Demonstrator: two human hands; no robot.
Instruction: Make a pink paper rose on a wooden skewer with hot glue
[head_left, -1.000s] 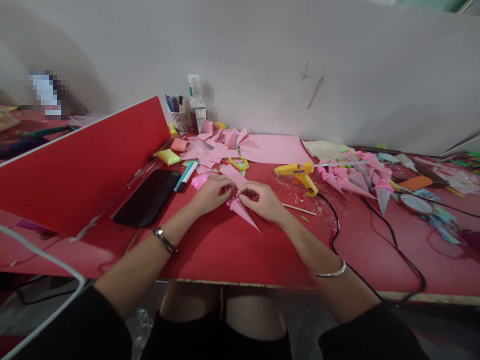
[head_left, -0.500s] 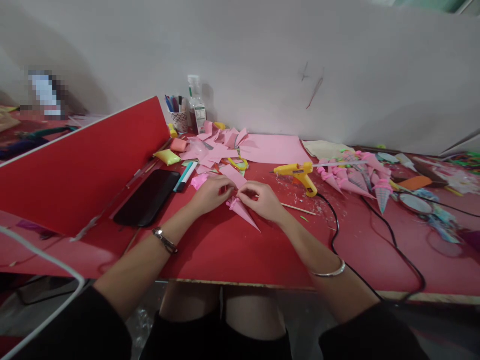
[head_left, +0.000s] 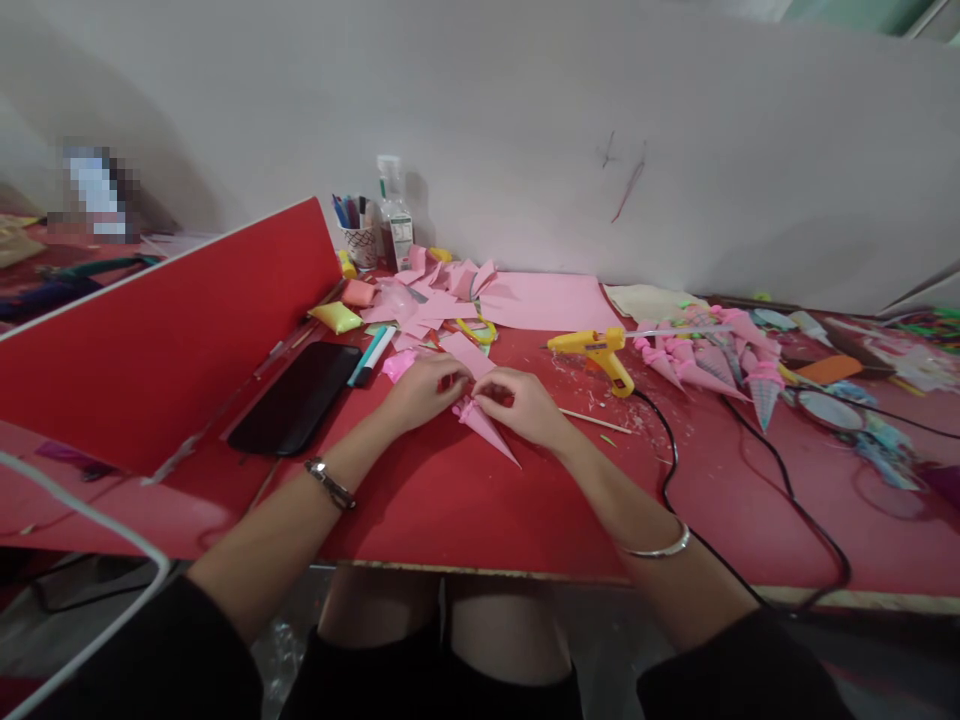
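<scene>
A pink paper cone (head_left: 491,435) lies on the red table (head_left: 465,510), its tip pointing toward me and to the right. My left hand (head_left: 421,392) and my right hand (head_left: 525,403) meet at its wide, frilled end and pinch it between the fingertips. A flat pink paper piece (head_left: 466,351) lies just behind my hands. A small bright pink lump (head_left: 396,364) sits to the left of my left hand.
A yellow glue gun (head_left: 598,350) with a black cord (head_left: 757,470) lies to the right, beside several finished cones (head_left: 705,362). A black phone (head_left: 298,395), a teal marker (head_left: 370,354), pink scraps (head_left: 435,295), a pen cup (head_left: 358,238), a bottle (head_left: 393,215) and a red divider (head_left: 165,330) stand left.
</scene>
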